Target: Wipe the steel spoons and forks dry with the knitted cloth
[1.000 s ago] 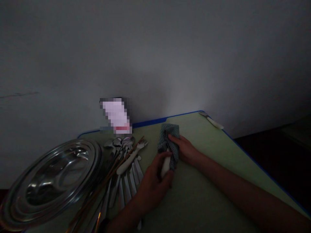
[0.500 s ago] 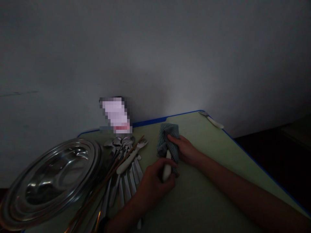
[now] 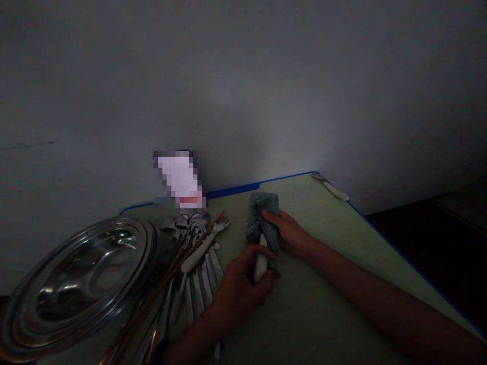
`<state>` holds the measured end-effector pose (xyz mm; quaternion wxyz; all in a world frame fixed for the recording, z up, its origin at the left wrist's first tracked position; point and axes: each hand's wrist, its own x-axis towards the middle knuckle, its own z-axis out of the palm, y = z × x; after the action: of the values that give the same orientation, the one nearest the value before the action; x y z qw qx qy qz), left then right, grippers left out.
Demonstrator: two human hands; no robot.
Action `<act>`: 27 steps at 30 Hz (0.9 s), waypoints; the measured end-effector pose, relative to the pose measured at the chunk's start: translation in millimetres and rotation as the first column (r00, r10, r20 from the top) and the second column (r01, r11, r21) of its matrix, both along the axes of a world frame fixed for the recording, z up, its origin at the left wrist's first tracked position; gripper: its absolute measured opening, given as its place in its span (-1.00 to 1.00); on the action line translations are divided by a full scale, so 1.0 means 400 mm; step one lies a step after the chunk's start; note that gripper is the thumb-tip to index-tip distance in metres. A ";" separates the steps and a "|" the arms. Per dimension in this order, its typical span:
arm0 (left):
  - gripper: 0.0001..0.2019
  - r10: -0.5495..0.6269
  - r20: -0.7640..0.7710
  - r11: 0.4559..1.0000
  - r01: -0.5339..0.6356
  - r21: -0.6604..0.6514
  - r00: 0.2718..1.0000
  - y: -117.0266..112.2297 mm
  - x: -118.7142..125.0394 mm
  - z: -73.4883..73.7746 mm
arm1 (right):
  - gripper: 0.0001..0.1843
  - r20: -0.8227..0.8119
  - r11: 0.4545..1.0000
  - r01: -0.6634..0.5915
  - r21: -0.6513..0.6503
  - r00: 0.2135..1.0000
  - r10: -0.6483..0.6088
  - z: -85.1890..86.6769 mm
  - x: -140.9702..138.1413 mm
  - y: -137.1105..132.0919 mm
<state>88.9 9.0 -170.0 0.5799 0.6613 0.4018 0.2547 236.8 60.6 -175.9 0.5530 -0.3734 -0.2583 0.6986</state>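
Table top of pale green with a blue rim (image 3: 335, 263) fills the lower view, set against a plain wall. At its left end lies a round steel tray with pressed compartments (image 3: 76, 284), and just beside that a heap of steel cutlery (image 3: 194, 253) with thin brown sticks (image 3: 167, 279) slanting across it.

The left hand (image 3: 239, 289) is clenched round the handle of a white-handled utensil (image 3: 260, 263) near the middle of the table. The right hand (image 3: 291, 233) grips a grey-green checked cloth (image 3: 262, 220) bunched over the utensil's far end, which is hidden.

To my eye the wiping goes best with the handle held steady and the cloth pinched firmly while it slides along the metal, low over the table.

Counted: one tray, one cloth, one utensil in hand, one lone white-handled piece (image 3: 330, 185) at the far corner, at least two sticks; the heap overlaps too much to count
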 end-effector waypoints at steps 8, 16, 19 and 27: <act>-0.83 0.028 -0.058 0.996 -0.023 0.083 0.998 0.002 0.000 0.002 | -0.74 0.003 1.000 0.006 -0.001 1.000 -0.006 -0.004 0.001 0.002; -0.86 0.061 -0.076 0.990 -0.050 0.133 0.995 0.000 0.001 0.007 | -0.75 0.013 1.000 0.008 -0.015 1.000 -0.008 0.003 0.001 -0.002; -0.86 0.058 -0.071 0.993 -0.050 0.110 0.996 0.000 0.000 0.002 | -0.75 0.012 1.000 0.010 -0.018 1.000 -0.009 0.001 0.003 -0.002; -0.89 0.058 -0.004 0.998 -0.058 0.024 0.998 -0.001 0.002 0.006 | -0.75 0.015 1.000 -0.010 0.000 1.000 0.010 -0.007 0.006 -0.002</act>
<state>89.8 8.4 -167.8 0.5634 0.6570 0.4192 0.2744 239.3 59.8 -178.7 0.5475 -0.3772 -0.2646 0.6985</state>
